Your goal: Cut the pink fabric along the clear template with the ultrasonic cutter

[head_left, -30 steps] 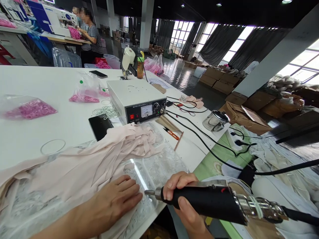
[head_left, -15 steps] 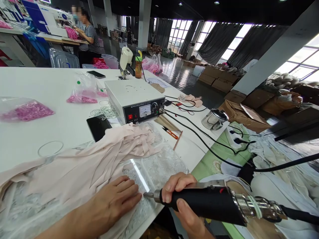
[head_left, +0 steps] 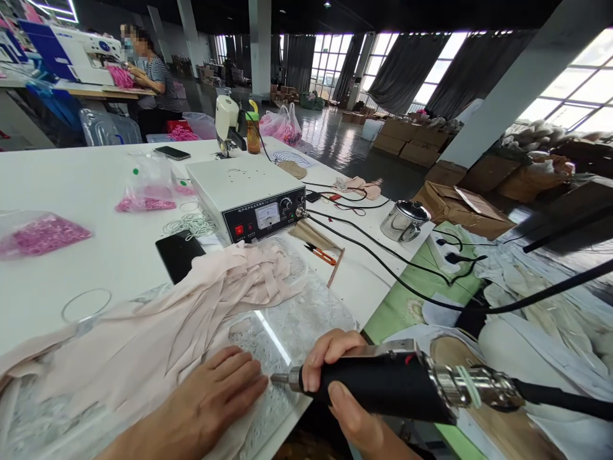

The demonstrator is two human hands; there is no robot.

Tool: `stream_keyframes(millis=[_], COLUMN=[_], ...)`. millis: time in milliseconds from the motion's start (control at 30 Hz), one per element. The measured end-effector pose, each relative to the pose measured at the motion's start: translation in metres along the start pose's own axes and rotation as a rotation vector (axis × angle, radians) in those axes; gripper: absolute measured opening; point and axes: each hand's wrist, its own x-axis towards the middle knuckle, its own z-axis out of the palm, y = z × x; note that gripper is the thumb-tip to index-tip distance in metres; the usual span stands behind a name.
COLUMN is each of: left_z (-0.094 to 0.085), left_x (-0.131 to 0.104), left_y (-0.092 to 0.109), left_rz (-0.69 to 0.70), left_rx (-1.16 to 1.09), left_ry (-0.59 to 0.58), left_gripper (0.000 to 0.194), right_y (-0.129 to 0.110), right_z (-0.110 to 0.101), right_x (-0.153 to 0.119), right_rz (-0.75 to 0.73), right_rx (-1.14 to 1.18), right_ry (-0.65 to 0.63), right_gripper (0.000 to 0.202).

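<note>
My right hand (head_left: 342,383) is wrapped round the black body of a handheld ultrasonic welder (head_left: 383,382), whose metal tip points left. That tip ends just beside the fingertips of my left hand (head_left: 225,396), low over the marbled, clear-covered mat. My left hand lies flat, palm down, fingers stretched and close together, on pale pink fabric strips (head_left: 143,338). More strips are heaped beyond it. From the welder's rear a thick black cable runs off to the right. What lies right under my left palm is hidden.
A control box (head_left: 261,214) with a dial stands behind the fabric, beside a black phone (head_left: 179,255). Orange thread snips (head_left: 320,253), cables and a glass jar (head_left: 405,221) are to the right. Bags of pink pieces (head_left: 50,234) lie left. A person (head_left: 156,76) sits at a far machine.
The whole view has shifted slightly, with the scene moving left in the frame. Both hands keep the same pose, and the welder's tip stays beside my left fingertips.
</note>
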Motion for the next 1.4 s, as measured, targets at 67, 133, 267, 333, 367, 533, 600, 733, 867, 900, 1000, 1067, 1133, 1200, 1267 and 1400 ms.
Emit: stream_keyframes(millis=[67,133,267,333,367,533,600,733,867,900,1000,1067,1133,1200,1267,1400], left_z=[0.002,0.004,0.005,0.005,0.005,0.005,0.005,0.0,-0.009,-0.011,-0.013,-0.012,-0.012,-0.012,-0.012,-0.011], left_x=[-0.004,-0.01,-0.019,-0.021,-0.021,-0.022,-0.021,-0.016,-0.005,-0.003,0.0,0.0,-0.001,-0.001,-0.001,-0.002], left_y=[0.0,-0.001,-0.001,-0.001,0.0,0.002,0.003,0.006,0.01,0.011,0.012,0.012,0.012,0.011,0.011,0.011], left_rz=[0.004,0.005,-0.014,-0.023,-0.028,-0.052,-0.065,-0.076,-0.048,-0.048,-0.059,-0.059,-0.059,-0.053,-0.046,-0.035], left_rx=[0.021,0.049,0.095,0.11,0.116,0.113,0.094,0.08,0.105,0.107,0.106,0.104,0.105,0.112,0.118,0.111], left_ry=[0.021,0.026,-0.019,-0.023,-0.02,0.011,0.006,0.007,0.032,0.039,0.061,0.063,0.065,0.072,0.08,0.075], left_gripper=[0.038,0.04,0.044,0.044,0.044,0.042,0.042,0.039,0.033,0.033,0.032,0.032,0.032,0.033,0.035,0.036], right_y=[0.0,-0.003,-0.008,-0.008,-0.008,-0.004,-0.004,-0.01,-0.009,-0.007,-0.001,0.001,0.0,0.0,0.0,0.004], right_z=[-0.001,-0.001,0.0,0.0,0.0,-0.002,-0.002,0.004,0.009,0.009,0.008,0.009,0.011,0.012,0.012,0.009], right_x=[0.001,0.002,0.005,0.005,0.006,0.002,0.002,0.006,0.008,0.007,0.005,0.005,0.007,0.009,0.01,0.012], right_rz=[0.0,0.002,0.004,0.008,0.012,0.021,0.038,0.063,0.073,0.074,0.072,0.073,0.07,0.069,0.062,0.045], right_rx=[-0.015,-0.031,-0.02,-0.014,-0.012,0.028,0.035,0.072,0.07,0.063,0.051,0.052,0.051,0.046,0.033,-0.007], right_ry=[-0.006,-0.008,-0.004,-0.006,-0.011,0.005,0.017,0.038,0.005,-0.006,-0.028,-0.027,-0.021,-0.018,-0.026,-0.061], right_gripper=[0.014,0.014,0.015,0.014,0.014,0.014,0.014,0.013,0.011,0.011,0.011,0.011,0.012,0.012,0.012,0.011])
